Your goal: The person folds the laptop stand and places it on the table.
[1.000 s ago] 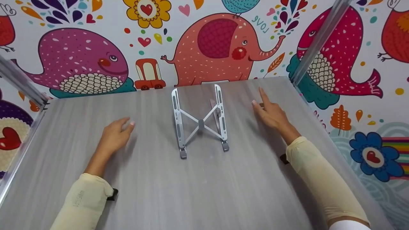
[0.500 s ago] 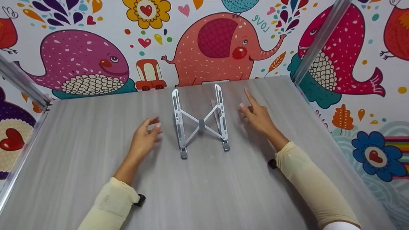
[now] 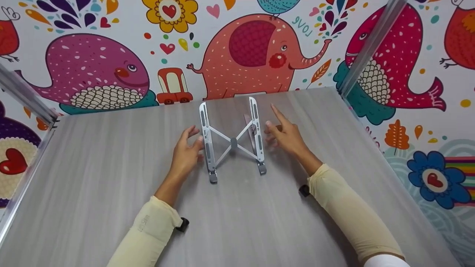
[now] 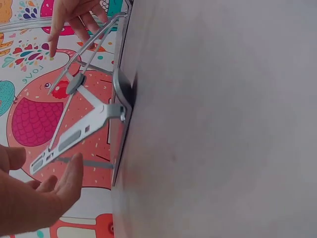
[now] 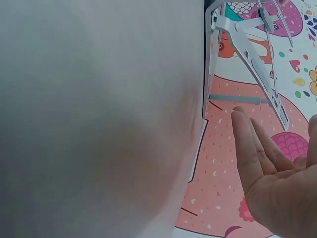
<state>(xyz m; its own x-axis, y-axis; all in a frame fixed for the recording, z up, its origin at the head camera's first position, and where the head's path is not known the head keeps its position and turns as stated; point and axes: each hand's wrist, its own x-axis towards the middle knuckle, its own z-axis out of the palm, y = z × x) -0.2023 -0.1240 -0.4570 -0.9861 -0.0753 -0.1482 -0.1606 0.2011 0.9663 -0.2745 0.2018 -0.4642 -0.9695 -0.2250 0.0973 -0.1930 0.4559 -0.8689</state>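
A grey wood-grained table [image 3: 237, 226] spreads beneath the grip area. Beyond that area rises a printed wall [image 3: 130, 22]: a coral elephant [image 3: 219, 70] straight ahead, a purple whale [image 3: 89, 66] farther left. A metal post [image 3: 372, 47] stands well to its right.

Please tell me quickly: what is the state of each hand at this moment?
Left hand: open, close beside the stand; whether it touches cannot be told.
Right hand: open, holding nothing, apart from the stand.

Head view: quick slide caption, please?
Left grip and right grip flank an X-braced silver stand on a gray table, an elephant mural behind.
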